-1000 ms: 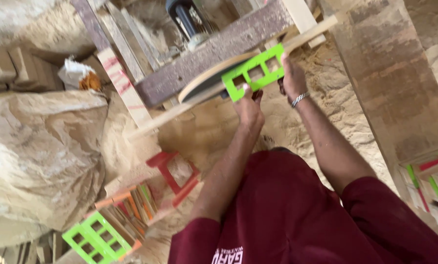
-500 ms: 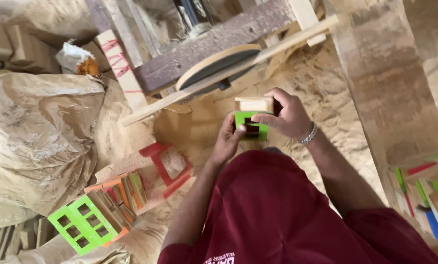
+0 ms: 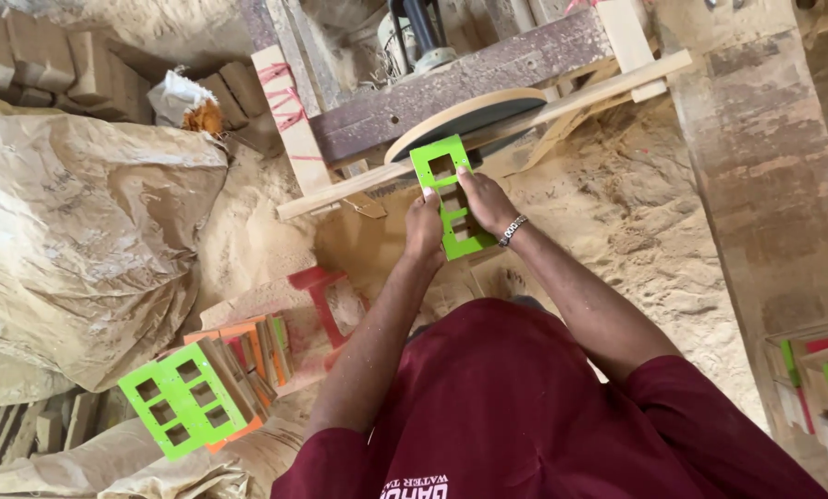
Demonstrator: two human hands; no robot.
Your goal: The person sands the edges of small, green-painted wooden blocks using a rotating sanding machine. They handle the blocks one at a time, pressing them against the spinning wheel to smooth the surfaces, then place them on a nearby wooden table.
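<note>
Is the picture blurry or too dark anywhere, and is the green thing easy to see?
Head view: even daylight, no glare; the green frame held by the left hand and right hand looks sharp and bright; the top gets dim around the sanding disc; the edges look slightly soft.

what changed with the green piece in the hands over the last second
The green frame, flat against the sanding disc a second ago, was pulled back edge-on and is now held flat-on again near the disc. The left hand and right hand kept hold throughout. The stacked coloured frames stayed put.
</note>
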